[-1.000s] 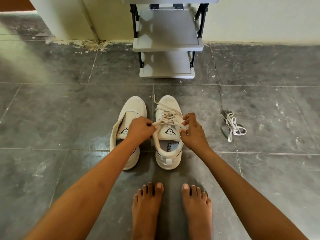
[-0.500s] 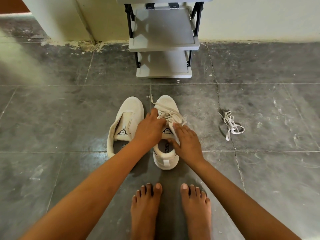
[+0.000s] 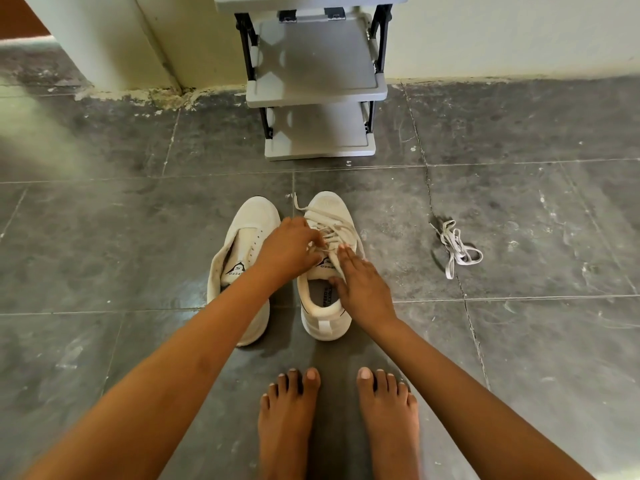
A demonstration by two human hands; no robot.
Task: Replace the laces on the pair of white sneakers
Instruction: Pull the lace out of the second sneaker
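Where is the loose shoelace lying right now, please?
In the head view, the loose shoelace lies bunched on the floor, right of the laced sneaker and not touching it, nearer the camera than the shoe rack.

**Open floor at the sides, crowded in the middle**

The left sneaker and the right sneaker stand side by side, with only a narrow gap between them. The left hand lies over the laces of the right sneaker, its fingers curled among them. The right hand rests with straight fingers on the same shoe. Both forearms cross the near approach, and two bare feet stand just near of the heels. Left of the shoes is wide floor. On the right there is also floor, up to a loose lace lying well apart. On the far side, a strip of floor separates the toes from a gray shelf rack at the wall.
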